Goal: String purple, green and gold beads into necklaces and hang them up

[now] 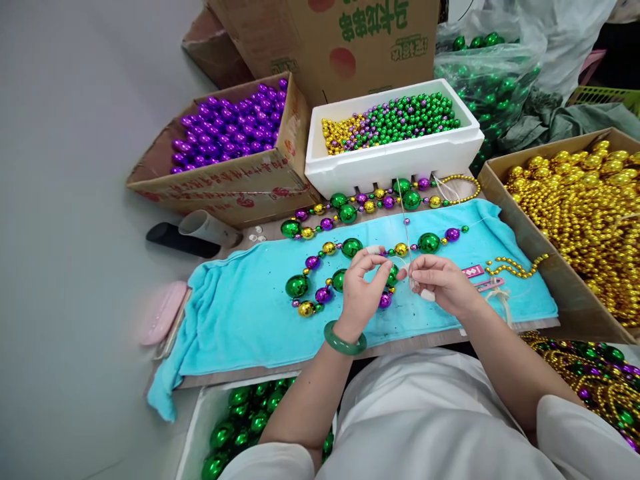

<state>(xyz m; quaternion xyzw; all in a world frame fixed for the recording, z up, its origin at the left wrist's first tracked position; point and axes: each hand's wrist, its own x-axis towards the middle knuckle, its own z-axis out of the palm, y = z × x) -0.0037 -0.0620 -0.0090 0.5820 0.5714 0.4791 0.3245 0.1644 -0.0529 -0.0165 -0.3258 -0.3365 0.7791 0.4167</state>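
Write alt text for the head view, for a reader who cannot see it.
The left hand and right hand pinch a bead strand of green, gold and purple balls over a turquoise towel. Boxes of purple beads, mixed beads and gold beads stand around it.

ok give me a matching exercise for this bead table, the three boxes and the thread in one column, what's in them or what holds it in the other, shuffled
Things:
1. left cardboard box
2. white foam box
3. right cardboard box
4. thread

Contents or state:
a. gold beads
b. purple beads
c. pinched between the left hand and the right hand
d. mixed beads in gold, purple and green

Pairs: 1-b, 2-d, 3-a, 4-c
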